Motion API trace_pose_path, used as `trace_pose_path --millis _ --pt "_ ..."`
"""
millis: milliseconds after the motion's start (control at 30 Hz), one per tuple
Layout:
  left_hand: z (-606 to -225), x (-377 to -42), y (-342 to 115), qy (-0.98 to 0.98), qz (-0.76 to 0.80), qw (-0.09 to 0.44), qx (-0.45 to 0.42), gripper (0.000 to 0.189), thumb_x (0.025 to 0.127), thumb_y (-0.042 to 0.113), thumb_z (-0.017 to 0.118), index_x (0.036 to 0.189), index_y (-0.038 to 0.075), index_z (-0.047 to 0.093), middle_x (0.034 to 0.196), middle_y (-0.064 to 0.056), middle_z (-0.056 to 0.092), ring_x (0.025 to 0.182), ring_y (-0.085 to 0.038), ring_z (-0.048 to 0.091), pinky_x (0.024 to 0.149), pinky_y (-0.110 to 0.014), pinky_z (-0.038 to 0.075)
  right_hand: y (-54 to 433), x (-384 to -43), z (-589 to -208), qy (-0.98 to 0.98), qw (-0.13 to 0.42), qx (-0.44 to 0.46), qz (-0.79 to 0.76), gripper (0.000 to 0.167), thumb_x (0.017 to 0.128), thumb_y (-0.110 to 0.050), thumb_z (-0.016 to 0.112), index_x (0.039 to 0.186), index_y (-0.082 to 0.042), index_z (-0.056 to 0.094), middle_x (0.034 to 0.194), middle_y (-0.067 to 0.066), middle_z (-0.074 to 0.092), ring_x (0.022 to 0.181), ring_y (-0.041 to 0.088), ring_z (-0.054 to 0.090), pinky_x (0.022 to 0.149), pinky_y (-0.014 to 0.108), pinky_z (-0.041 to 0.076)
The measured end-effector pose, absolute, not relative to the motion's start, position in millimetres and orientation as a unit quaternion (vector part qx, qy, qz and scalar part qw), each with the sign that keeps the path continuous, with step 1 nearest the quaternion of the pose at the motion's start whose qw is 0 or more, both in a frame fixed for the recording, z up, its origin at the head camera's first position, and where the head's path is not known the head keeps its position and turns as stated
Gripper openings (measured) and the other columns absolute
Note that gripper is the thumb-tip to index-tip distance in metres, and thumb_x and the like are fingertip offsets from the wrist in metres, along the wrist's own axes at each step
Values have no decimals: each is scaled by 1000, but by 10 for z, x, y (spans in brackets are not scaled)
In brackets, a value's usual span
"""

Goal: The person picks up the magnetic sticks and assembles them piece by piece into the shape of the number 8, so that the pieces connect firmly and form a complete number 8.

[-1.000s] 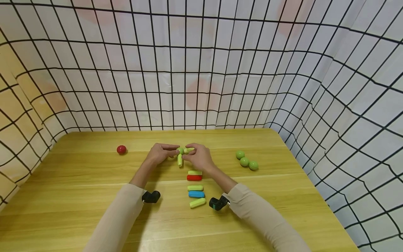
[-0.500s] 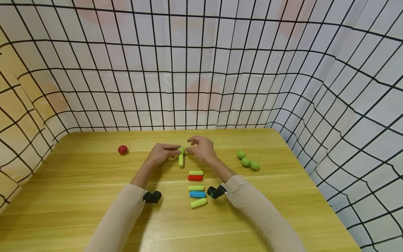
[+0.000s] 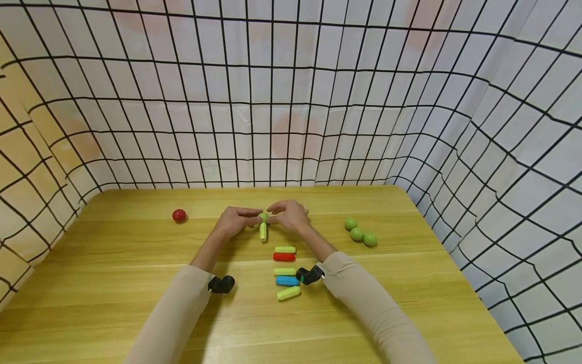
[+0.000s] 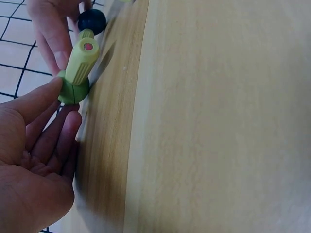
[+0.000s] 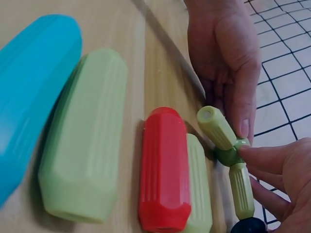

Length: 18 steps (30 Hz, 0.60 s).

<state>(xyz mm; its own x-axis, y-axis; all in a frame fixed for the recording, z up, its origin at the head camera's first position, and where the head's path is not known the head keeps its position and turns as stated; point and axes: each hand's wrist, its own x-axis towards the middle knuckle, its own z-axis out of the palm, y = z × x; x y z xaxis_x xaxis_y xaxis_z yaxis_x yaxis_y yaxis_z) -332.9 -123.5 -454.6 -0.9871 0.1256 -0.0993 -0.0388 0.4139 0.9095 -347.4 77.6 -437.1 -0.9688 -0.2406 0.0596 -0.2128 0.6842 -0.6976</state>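
A green ball (image 3: pixel 263 217) joins yellow-green ribbed sticks between my two hands. One stick (image 3: pixel 263 232) points toward me; another stick (image 5: pixel 241 191) runs from the ball to a dark ball (image 4: pixel 91 22), which the right hand hides in the head view. My left hand (image 3: pixel 234 221) pinches the green ball, thumb on the near side and fingers behind. From the other side my right hand (image 3: pixel 289 216) holds the ball, its thumb (image 5: pixel 265 158) against it and the fingers partly hidden behind the stick.
Loose yellow-green sticks (image 3: pixel 285 272), a red stick (image 3: pixel 284 257) and a blue stick (image 3: pixel 287 280) lie closer to me. Three green balls (image 3: pixel 356 234) sit to the right, a red ball (image 3: pixel 179 216) to the left. Black-lined netting (image 3: pixel 273 126) stands behind the wooden table (image 3: pixel 136 283).
The right hand let go of the right-hand stick, spread its fingers, then closed in on the green ball. That stick is now hidden in the head view. The left hand keeps its hold.
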Motion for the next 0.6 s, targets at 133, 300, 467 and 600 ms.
trace_pose_path --millis 133,300,467,600 --pt "-4543 -3328 -1232 836 542 76 25 33 91 32 78 122 19 76 110 -7 77 95 -25 66 85 -35 42 776 -3464 -4378 917 24 -122 -378 25 87 -32 80 110 -22 80 111 0 78 119 33 61 104 57 27" --pt "-4530 -3330 -1229 840 537 79 24 33 91 32 78 122 20 76 108 -7 77 95 -24 66 85 -34 42 770 -3468 -4381 916 31 -122 -381 25 88 -32 80 111 -22 80 112 -1 77 120 31 62 104 55 28" --pt "-4519 -3337 -1236 838 539 83 23 33 91 29 78 122 19 76 109 -9 77 105 -26 65 93 -39 43 760 -3461 -4396 916 34 -123 -381 27 88 -33 80 113 -21 79 114 -1 77 120 30 62 107 56 27" --pt "-4504 -3330 -1251 833 545 88 22 33 91 26 77 123 17 75 116 -9 76 122 -29 60 111 -51 38 753 -3454 -4426 915 34 -123 -382 29 89 -33 79 115 -21 78 117 -1 76 122 30 62 111 61 24"
